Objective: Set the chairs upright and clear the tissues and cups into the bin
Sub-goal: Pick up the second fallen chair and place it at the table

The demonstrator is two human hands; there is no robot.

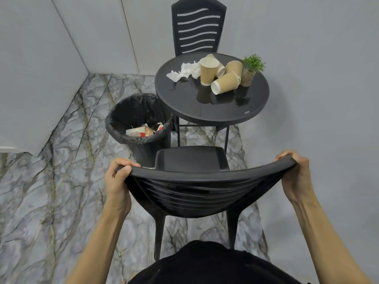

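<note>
A black chair (192, 160) stands upright right in front of me, its seat facing the round black table (205, 111). My left hand (118, 181) grips the left end of its backrest top and my right hand (295, 175) grips the right end. A second black chair (198, 27) stands upright behind the table against the wall. On the table lie crumpled white tissues (184, 71) and several brown paper cups (223, 77), one upright, others tipped over. A bin (141, 124) lined with a black bag stands on the floor left of the table, with rubbish in it.
A small potted green plant (251, 68) stands at the table's right rim beside the cups. Grey walls close in at the back, right and left. The marble-patterned floor (51, 191) stretches out to my left.
</note>
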